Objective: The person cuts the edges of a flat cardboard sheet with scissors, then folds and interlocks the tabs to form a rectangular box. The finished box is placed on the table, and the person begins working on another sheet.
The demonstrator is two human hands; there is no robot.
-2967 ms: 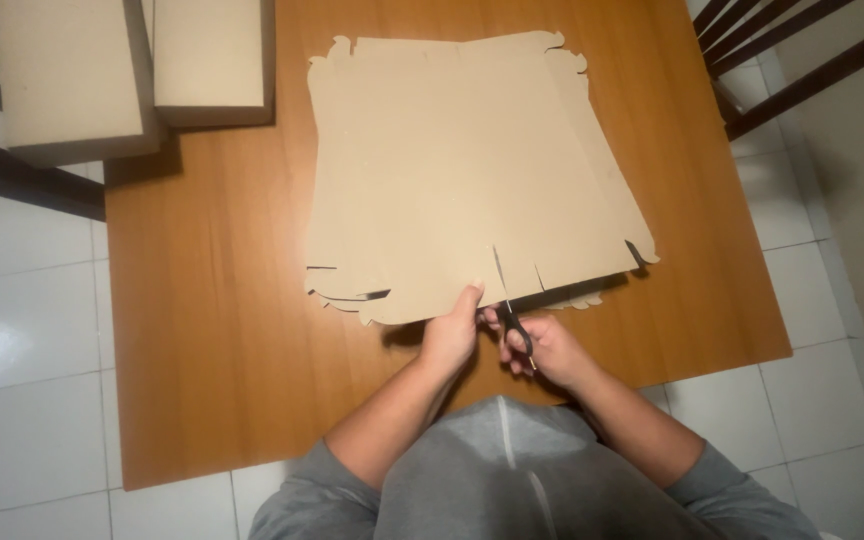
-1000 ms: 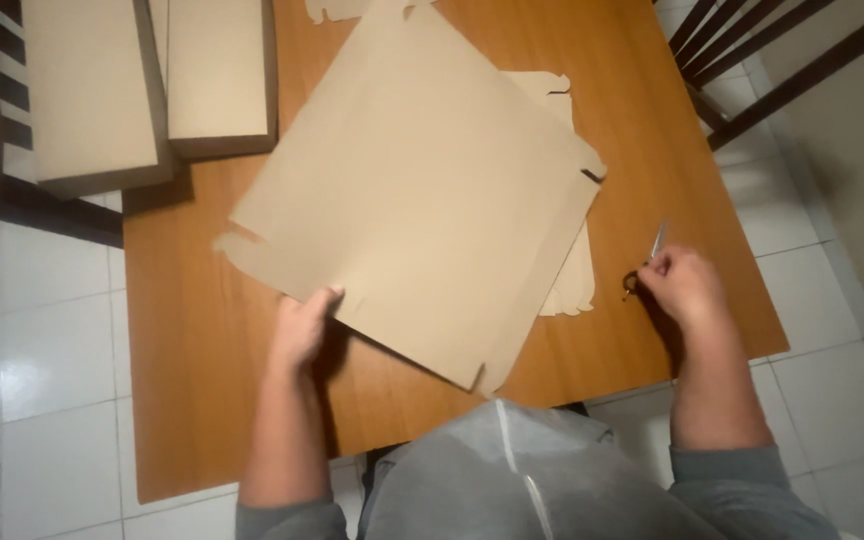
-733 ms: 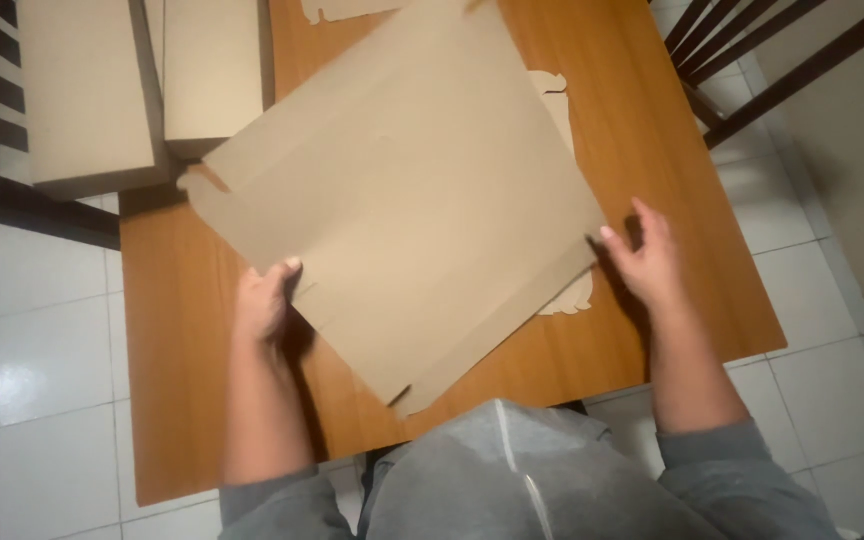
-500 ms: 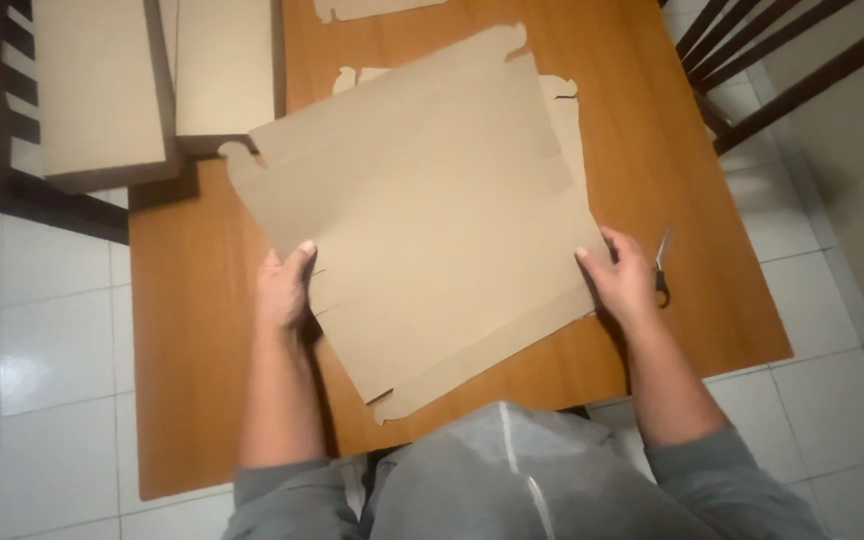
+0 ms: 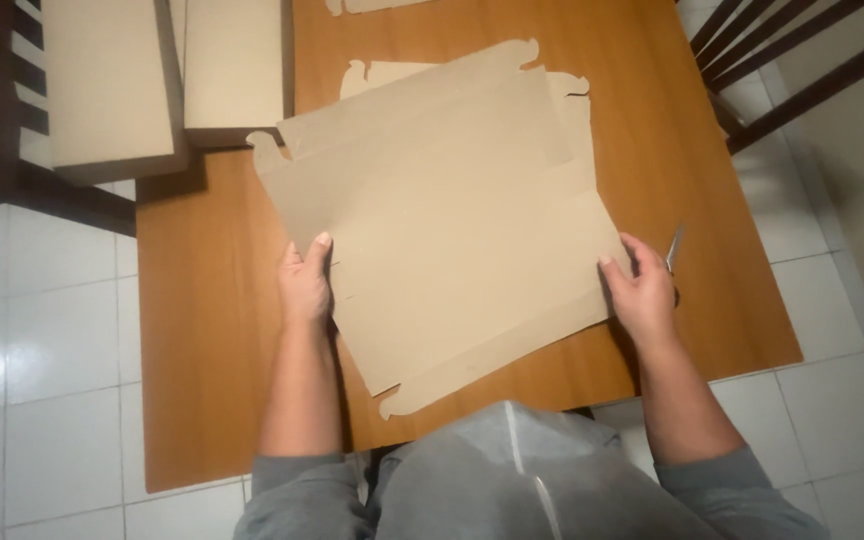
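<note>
cardboard sheet held flat just above the table, tilted. left hand and right hand pinch opposite edges, thumbs on top, so it stays level. scissors lie just beside the right hand. boxes top left.

Cardboard sheet: matt tan, smooth (creased fold lines). Desk: wood, orange-brown, slight sheen. Scissors: bright metal blade. Floor: glossy white tiles. Sleeves: grey cloth
</note>
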